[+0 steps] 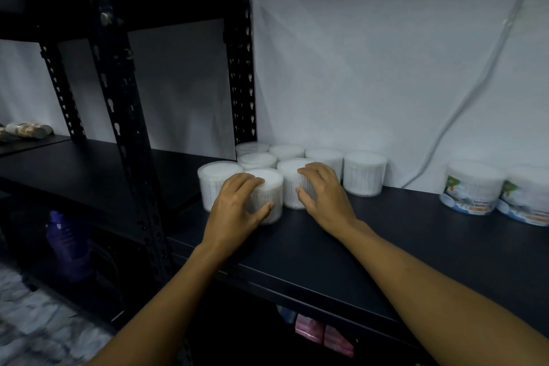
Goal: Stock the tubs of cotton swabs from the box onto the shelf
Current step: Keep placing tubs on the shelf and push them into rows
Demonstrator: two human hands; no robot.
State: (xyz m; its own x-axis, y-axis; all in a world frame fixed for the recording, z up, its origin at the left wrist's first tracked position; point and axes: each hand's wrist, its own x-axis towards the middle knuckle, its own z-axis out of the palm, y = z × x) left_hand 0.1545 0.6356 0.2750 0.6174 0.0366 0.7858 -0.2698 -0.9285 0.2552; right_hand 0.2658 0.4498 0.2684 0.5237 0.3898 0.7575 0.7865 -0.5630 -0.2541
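Several clear round tubs of cotton swabs stand clustered on the black shelf [386, 235], against the white wall. My left hand [234, 208] wraps the front tub [271, 187], thumb on its right side and fingers over its lid. My right hand [320, 190] grips the tub beside it [292, 171], fingers on top and thumb on its front. Further tubs sit behind, one at the far left [215, 180] and one at the right end [365, 169]. The box is not in view.
Two labelled tubs [472, 187] stand at the shelf's right end, under a white cable [463, 110]. Black slotted uprights [242, 68] rise left of the tubs. A purple bottle [66, 244] stands below left, pink packets [323, 333] on the lower shelf.
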